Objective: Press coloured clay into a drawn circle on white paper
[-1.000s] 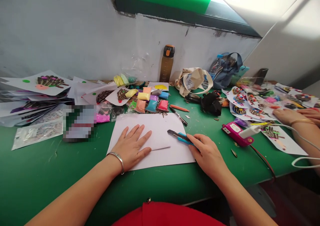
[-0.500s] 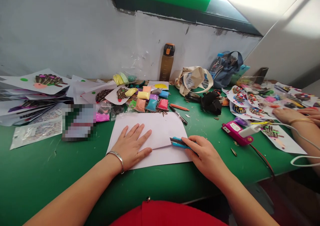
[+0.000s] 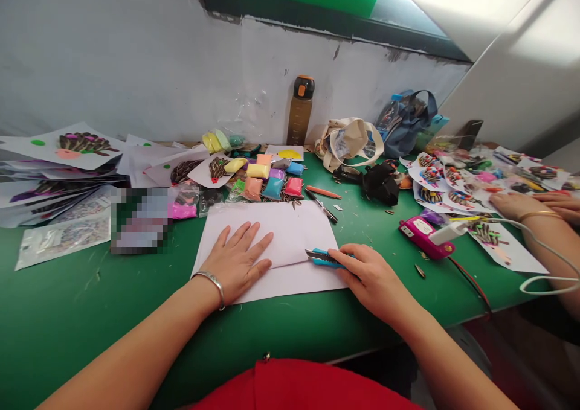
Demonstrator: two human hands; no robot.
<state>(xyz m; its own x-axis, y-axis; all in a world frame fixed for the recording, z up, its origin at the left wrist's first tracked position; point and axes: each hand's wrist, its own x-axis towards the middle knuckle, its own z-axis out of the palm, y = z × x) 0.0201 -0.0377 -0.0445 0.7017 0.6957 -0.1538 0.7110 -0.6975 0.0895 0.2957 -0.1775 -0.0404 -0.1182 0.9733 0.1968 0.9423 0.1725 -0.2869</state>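
Note:
My left hand [image 3: 238, 265] lies flat with its fingers spread on a folded sheet of white paper [image 3: 290, 235]. Under its front edge more white paper [image 3: 290, 282] shows. My right hand [image 3: 369, 277] grips a blue utility knife [image 3: 327, 257] at the right side of the paper. The knife's blade is out and points left, its tip close to the right end of the folded sheet's edge.
Colourful clay packets [image 3: 273, 186], a black pen [image 3: 324, 209] and an orange pen [image 3: 323, 191] lie behind the paper. A bottle [image 3: 299, 111] stands by the wall. At the right are a pink power strip [image 3: 426, 238] and another person's hands [image 3: 514, 206].
The view has shifted slightly. Both hands keep nearly the same pose, and the knife's blade tip sits slightly beyond the folded sheet's edge, a little farther from it than before.

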